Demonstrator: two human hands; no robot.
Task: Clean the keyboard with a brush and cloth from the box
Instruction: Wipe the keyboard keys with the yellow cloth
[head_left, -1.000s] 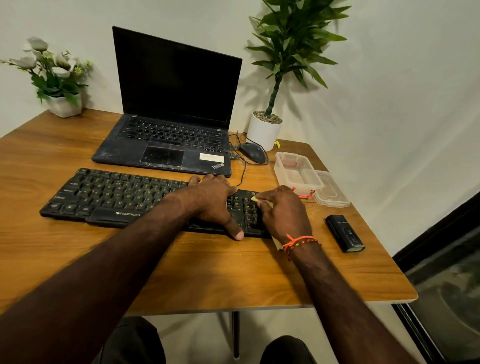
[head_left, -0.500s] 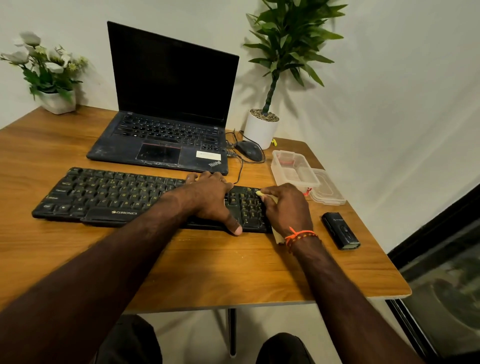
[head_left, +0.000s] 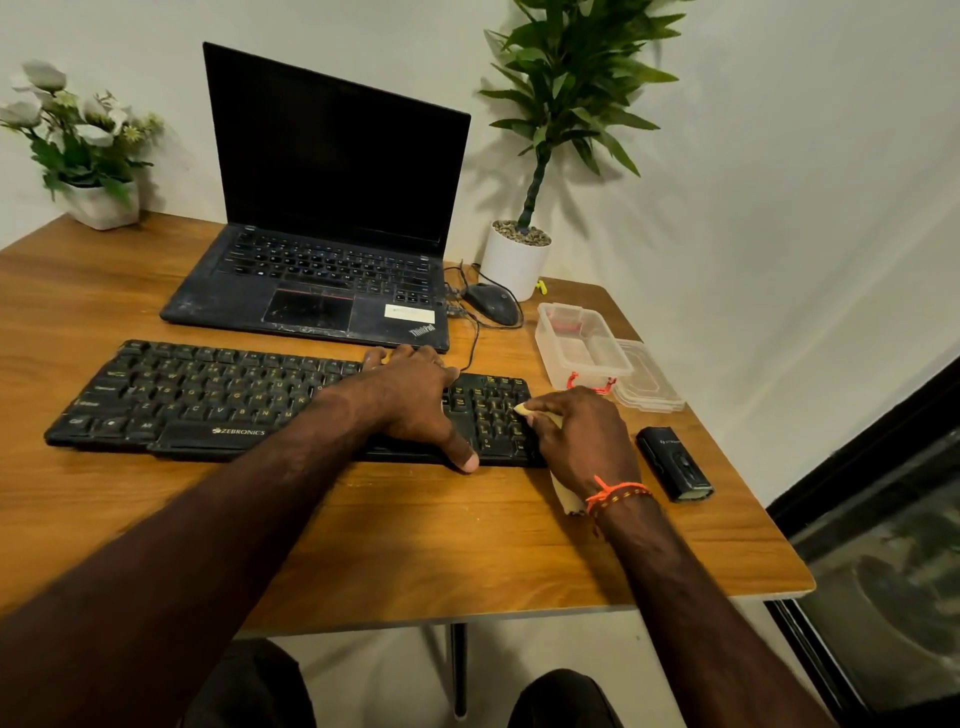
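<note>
The right hand (head_left: 584, 436) has its fingers curled around a pale yellow cloth (head_left: 567, 500); one corner of it shows at the fingertips on the number pad, and the rest hangs out under the wrist onto the worktop (head_left: 415, 545). The left hand (head_left: 415, 400) lies flat on the keyboard (head_left: 208, 395), fingers rather straight and reaching over the far edge, thumb at the near edge, so it seems to hold the keyboard steady and grips nothing. The keyboard lies in front of the laptop (head_left: 322, 234), and the cloth touches only its right end. From this I judge that the wiping is in progress at the number pad; whether the long left part of the keys is already wiped, I cannot tell, as no clear difference shows on the keys. To the right stands the open box (head_left: 582, 345), with its lid (head_left: 649, 382) just beside it. Something red lies at the box's bottom and at its near edge; it may be the brush, but it is too small to be sure. So the brushing step is perhaps finished or perhaps yet to come. A mouse (head_left: 491, 304) and a small black device (head_left: 675, 462) also lie on the worktop.
</note>
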